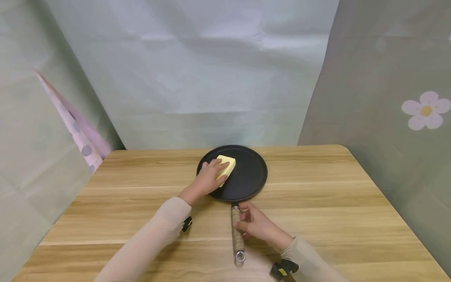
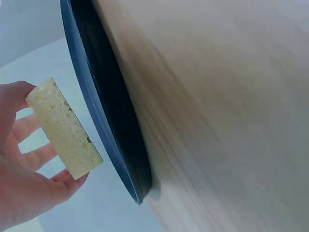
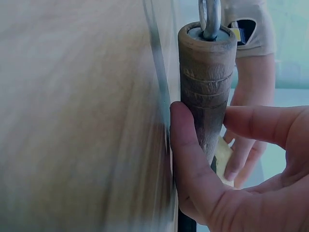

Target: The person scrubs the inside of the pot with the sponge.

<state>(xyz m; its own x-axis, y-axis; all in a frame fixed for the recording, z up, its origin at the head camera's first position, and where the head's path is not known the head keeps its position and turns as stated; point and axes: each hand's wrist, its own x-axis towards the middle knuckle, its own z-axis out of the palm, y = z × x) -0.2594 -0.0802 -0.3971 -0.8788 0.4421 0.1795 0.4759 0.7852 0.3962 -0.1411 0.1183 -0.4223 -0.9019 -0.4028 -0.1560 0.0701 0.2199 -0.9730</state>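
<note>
A black, shallow frying pan lies on the wooden table with its handle pointing toward me. My left hand grips a pale yellow sponge over the left part of the pan. In the left wrist view, thumb and fingers hold the sponge by its ends, and a gap shows between it and the pan's rim. From the right side, my right hand holds the wood-look handle. The right wrist view has its digits on both sides of the handle.
The wooden table has its far edge just behind the pan. Pale fabric hangs behind and at both sides, with a printed flower at right. A metal hanging ring ends the handle. Each wrist wears a small black device.
</note>
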